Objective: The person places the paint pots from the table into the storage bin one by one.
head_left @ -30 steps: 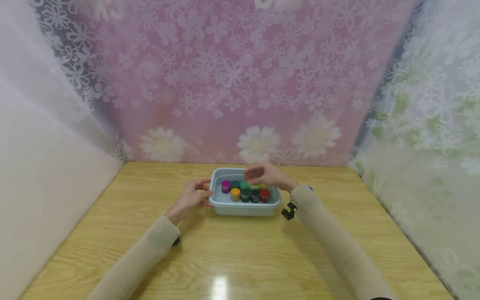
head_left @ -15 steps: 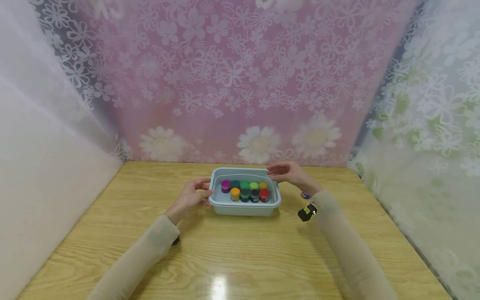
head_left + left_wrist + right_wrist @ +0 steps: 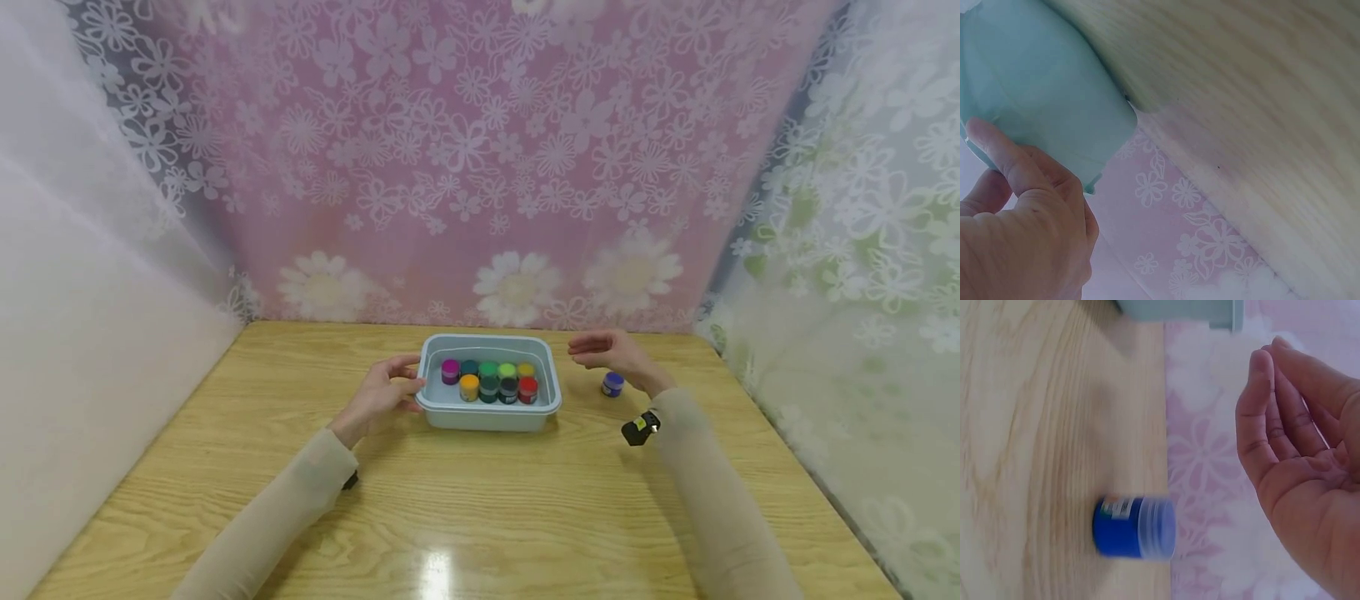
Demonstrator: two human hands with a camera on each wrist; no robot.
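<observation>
A pale blue plastic tub [image 3: 486,421] stands mid-table with several small paint jars inside, among them a purple one [image 3: 450,372], an orange one [image 3: 469,387] and a red one [image 3: 528,390]. At the tub's left end my left hand [image 3: 378,393] holds the rim; the left wrist view shows thumb and fingers at the tub's edge [image 3: 1054,94]. To the right of the tub, my right hand [image 3: 617,357] is raised above the table with fingers loosely bent and nothing in them. Below it a blue paint jar [image 3: 1125,528] with a clear lid stands on the table, apart from the hand.
The wooden table [image 3: 465,508] reaches back to a pink flowered curtain [image 3: 480,183]. A whitish sheet [image 3: 112,292] hangs on the left and a flowered one [image 3: 840,333] on the right. Black devices are strapped at both wrists, one [image 3: 640,428] seen clearly.
My right hand has moved right, from over the tub to near the blue paint jar, which has come into full view. The left hand stays at the rim.
</observation>
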